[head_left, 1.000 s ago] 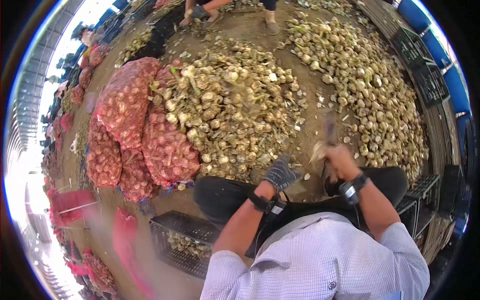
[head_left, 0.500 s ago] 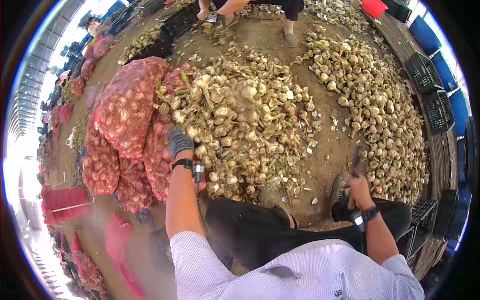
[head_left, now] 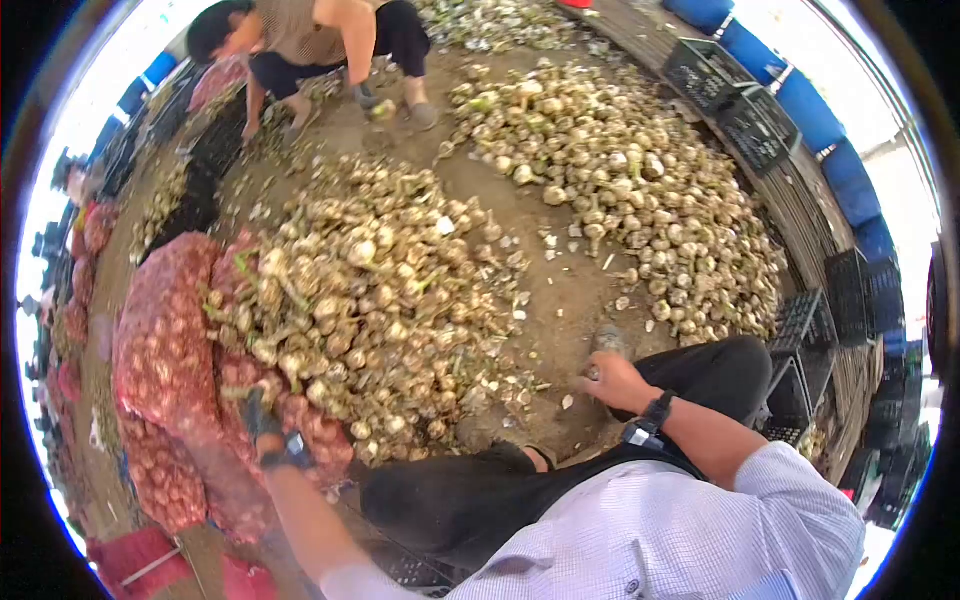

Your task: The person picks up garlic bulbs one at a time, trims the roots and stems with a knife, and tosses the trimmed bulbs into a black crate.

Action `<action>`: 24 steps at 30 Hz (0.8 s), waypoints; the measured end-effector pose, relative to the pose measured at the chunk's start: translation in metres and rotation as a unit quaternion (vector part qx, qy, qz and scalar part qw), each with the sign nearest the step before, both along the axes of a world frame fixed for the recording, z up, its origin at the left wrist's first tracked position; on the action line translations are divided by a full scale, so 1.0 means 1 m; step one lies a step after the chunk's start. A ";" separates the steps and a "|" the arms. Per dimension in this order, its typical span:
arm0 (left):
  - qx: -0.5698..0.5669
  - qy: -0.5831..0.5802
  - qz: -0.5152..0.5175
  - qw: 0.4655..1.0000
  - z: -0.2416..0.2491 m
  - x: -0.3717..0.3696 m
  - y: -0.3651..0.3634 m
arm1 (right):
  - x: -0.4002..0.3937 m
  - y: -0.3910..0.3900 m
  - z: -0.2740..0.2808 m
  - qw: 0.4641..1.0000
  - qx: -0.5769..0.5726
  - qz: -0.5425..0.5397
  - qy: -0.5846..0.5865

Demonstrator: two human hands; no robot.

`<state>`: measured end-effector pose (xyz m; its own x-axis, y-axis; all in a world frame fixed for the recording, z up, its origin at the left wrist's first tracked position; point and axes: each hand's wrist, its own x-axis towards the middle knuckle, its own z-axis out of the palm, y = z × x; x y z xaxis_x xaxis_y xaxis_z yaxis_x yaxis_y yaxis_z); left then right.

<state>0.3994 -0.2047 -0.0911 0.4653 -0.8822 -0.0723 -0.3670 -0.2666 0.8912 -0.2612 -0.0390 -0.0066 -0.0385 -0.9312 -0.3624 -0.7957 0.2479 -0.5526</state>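
From where I stand, the seated person's left hand, in a dark grey glove, reaches out over the bulging red mesh sacks, at the edge of the near garlic heap. Its fingers are too blurred for me to tell whether they are apart or closed on anything. The bare right hand is by the right knee, fingers curled together around a small thing of which only a dull end shows.

The loose bulbs lie on the dirt floor in two heaps, the near one crowded on its left by the sacks, the far heap off to the right. Bent legs in black trousers come between the person's body and the near heap. Beyond it squats a co-worker, one gloved hand low to the ground. Black crates and blue barrels line the right side, and a flat red bag lies below the sacks.
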 end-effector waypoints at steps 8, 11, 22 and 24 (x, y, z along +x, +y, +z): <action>-0.016 0.410 -0.151 0.899 0.171 -0.253 0.095 | 0.000 0.009 -0.011 0.989 -0.095 0.025 -0.110; 0.096 0.474 -0.228 0.845 0.146 -0.316 0.135 | 0.005 0.006 0.002 0.981 -0.127 0.070 -0.129; -0.023 0.162 -0.457 0.874 0.085 -0.411 0.205 | 0.006 0.030 0.068 0.971 -0.131 0.131 -0.153; 0.016 0.176 -0.476 0.861 0.085 -0.409 0.202 | 0.007 0.033 0.071 0.963 -0.161 0.162 -0.143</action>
